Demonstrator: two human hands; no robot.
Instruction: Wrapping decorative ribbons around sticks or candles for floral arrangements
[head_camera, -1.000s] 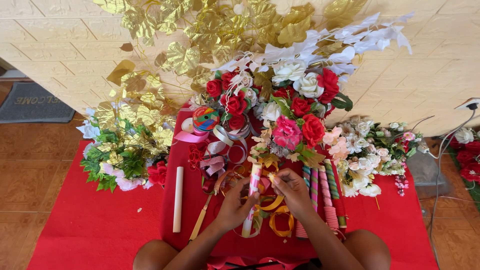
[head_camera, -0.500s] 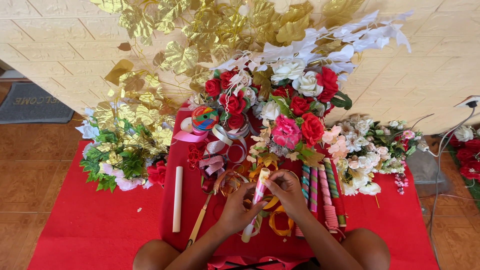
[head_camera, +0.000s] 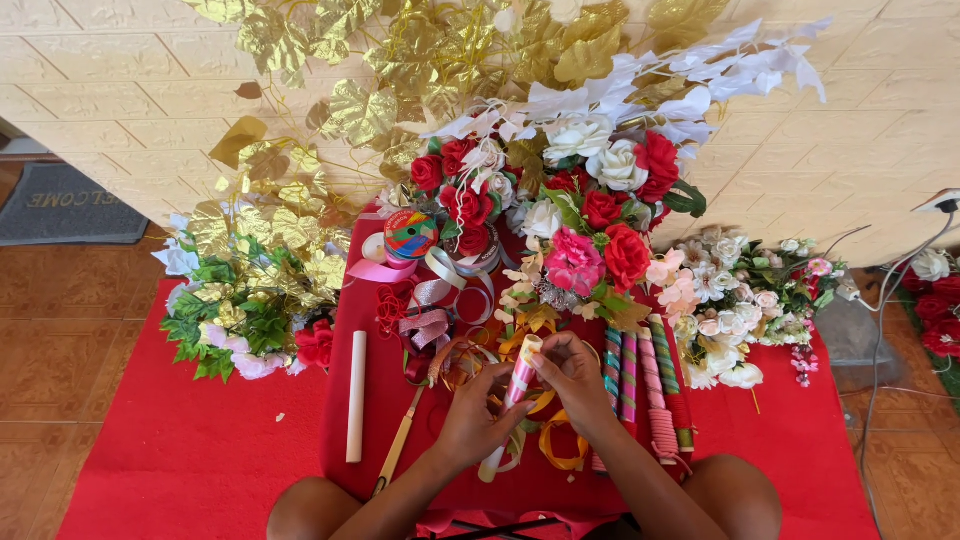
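We hold the pink-wrapped stick (head_camera: 512, 398) over the red low table (head_camera: 370, 440), left hand (head_camera: 470, 425) gripping its middle, right hand (head_camera: 575, 375) pinching its top end beside the striped wrapped sticks (head_camera: 640, 375), apparently mid-wrapping, which needs steady turning.

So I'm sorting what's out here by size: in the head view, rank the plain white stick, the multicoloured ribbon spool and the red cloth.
Largest to smallest as they look:
1. red cloth
2. plain white stick
3. multicoloured ribbon spool
The spool lies farther from the camera, so that last ranking is unsure.
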